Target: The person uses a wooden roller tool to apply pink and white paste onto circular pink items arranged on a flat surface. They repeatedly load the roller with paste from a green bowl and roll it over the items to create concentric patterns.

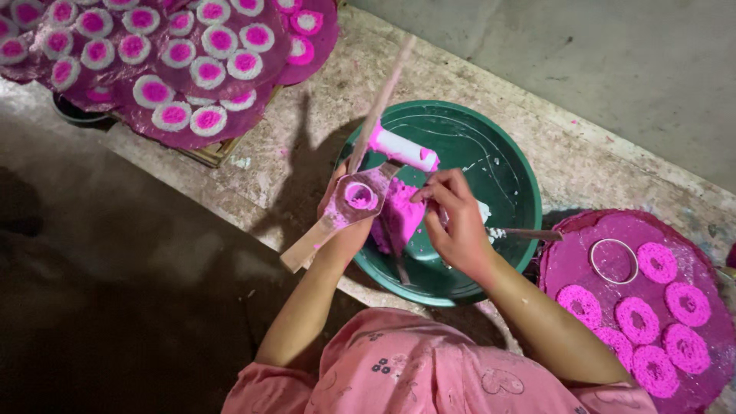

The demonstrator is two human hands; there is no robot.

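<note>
My left hand [343, 222] grips the wooden mould paddle [349, 205] while my right hand [458, 222] pinches pink dough [399, 218] at the green basin's [506, 165] nine o'clock, filling; next comes pressing it level.

Wood, plastic and powdery pink dough

The mould paddle [337, 218] looks like worn matt wood dusted pink; the green basin [491, 153] is smooth, glossy plastic; the dough rings [659, 261] look crumbly and rough; the ring cutter [613, 261] is shiny metal; the floor [598, 69] is rough concrete.

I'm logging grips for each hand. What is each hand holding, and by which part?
The left hand holds the wooden mould paddle from beneath, near its filled ring. What the right hand pinches cannot be told.
</note>
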